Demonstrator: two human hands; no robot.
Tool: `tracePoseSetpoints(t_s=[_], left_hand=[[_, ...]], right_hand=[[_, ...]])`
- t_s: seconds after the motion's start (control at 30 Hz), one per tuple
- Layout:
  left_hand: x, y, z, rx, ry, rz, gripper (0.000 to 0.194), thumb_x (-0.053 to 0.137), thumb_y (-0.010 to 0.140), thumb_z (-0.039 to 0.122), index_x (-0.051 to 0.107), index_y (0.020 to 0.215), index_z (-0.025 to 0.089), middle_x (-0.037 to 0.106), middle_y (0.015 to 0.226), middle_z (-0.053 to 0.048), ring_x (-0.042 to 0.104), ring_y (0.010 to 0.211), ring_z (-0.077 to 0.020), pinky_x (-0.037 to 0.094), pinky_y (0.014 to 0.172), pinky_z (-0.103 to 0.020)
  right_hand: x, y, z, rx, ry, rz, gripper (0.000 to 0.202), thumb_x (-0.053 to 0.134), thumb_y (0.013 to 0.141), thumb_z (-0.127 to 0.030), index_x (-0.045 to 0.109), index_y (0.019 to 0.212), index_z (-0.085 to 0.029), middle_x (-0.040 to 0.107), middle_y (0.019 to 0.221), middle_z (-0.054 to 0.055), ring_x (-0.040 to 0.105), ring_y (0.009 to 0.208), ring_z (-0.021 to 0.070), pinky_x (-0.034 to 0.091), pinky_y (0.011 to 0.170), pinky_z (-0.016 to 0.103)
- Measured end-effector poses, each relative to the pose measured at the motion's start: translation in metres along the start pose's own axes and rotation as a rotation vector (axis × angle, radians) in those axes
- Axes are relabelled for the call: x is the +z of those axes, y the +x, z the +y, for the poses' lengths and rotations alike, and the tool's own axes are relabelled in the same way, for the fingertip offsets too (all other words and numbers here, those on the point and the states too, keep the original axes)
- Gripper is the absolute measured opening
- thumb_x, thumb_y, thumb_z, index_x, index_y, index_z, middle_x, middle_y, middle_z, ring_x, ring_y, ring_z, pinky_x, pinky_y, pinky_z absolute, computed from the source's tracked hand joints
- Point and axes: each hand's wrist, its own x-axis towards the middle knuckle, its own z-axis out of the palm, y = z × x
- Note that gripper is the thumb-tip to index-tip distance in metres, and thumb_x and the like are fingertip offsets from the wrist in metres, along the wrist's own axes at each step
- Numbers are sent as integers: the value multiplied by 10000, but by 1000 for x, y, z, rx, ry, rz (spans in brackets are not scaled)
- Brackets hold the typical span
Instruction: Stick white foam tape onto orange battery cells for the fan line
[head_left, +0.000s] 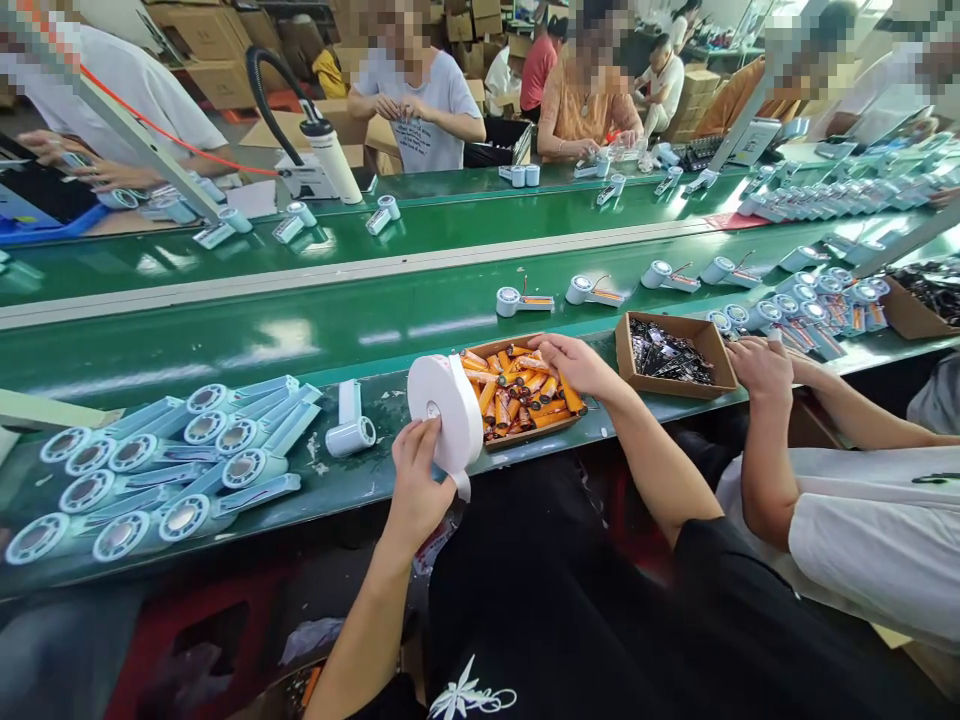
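In the head view, the black shirt [547, 590] of the person is filling the nearest part, with a white flower print [469, 692] showing on it. Beyond it, the left hand [420, 480] is grasping a white tape roll [444, 412]; its fingers are pressing near the core, and a loose tape end is hanging below, near the thumb. The right hand [577, 365] is resting at the far right edge of a cardboard box [534, 436], which is holding orange-wrapped battery cells [517, 385]. Its fingers are bending down over the cells; whether they are gripping one, I cannot tell.

By my judgement, the step in hand is picking out one cell while the tape is staying ready. The next move is calling for a secure pinch on a single cell and a lift away from its neighbours. The cells are lying directly under and beside the right fingertips, while the roll is standing between the left hand and the box. A light-blue fan housing [350, 435] is lying left of the roll, apart from both hands.
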Motion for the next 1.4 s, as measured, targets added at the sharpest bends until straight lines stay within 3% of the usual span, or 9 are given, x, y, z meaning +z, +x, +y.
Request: tracePoseSetpoints(t_s=[0.1,0.27,0.4,0.63,0.73,0.83,1.13,1.27,1.4], left_hand=[[-2,1,-1,31,27,13,874,704,832,119,384,1608,362,521,1461,-109,452,1432,-349,458,1205,-595],[0,-6,-3,-28,31,-2,871,715,843,152,366,1615,354,486,1476,-117,426,1452,-350,470,1199,-581],[6,-5,0,-27,-6,-15,857,712,854,166,364,1615,347,469,1489,-121,425,1458,-349,465,1200,-587],[17,1,8,12,-16,-48,887,697,860,147,319,1634,357,446,1517,-122,400,1470,-351,489,1170,-567],[15,0,8,41,-1,-45,911,688,851,127,300,1645,349,462,1508,-124,407,1455,-355,481,1166,-572],[10,0,9,99,73,-9,911,669,844,91,306,1646,323,508,1470,-131,422,1432,-364,448,1176,-581],[0,5,30,312,336,84,851,612,868,-7,374,1644,249,658,1329,-144,441,1360,-377,408,1139,-534],[-1,4,32,319,426,80,787,640,897,25,443,1624,253,708,1305,-115,467,1293,-356,438,1082,-472],[-19,9,28,385,538,44,794,659,904,36,464,1621,315,739,1322,-46,458,1212,-327,425,1106,-473]], right_hand=[[0,4,-4,-2,-37,62,573,634,896,-748,723,836,-185,635,707,17,575,699,163,453,654,273],[-27,0,-11,-23,687,675,603,546,899,-827,566,772,-238,393,622,-58,399,499,89,341,434,211],[-14,-23,-21,126,937,397,445,908,733,-534,635,935,-247,517,731,-74,516,540,47,329,383,130],[29,-49,-35,184,1219,223,356,851,828,-416,701,1123,-283,767,1176,-6,770,1024,146,646,754,174],[40,-55,-38,155,1168,155,510,929,726,-311,719,1191,-284,788,1144,-14,787,961,133,651,788,172],[49,-61,-40,120,1061,175,489,862,816,-476,729,1236,-264,807,1108,19,799,906,176,686,802,290],[71,-82,-46,-147,439,425,469,722,942,-538,759,1328,-273,735,1379,45,648,1358,295,461,1243,466],[81,-90,-38,-78,449,291,541,709,952,-532,698,1417,-255,682,1460,59,633,1379,287,483,1221,434],[41,-79,-30,33,503,-24,628,850,840,-436,690,1406,-214,796,1226,59,760,1143,267,623,1038,424]])
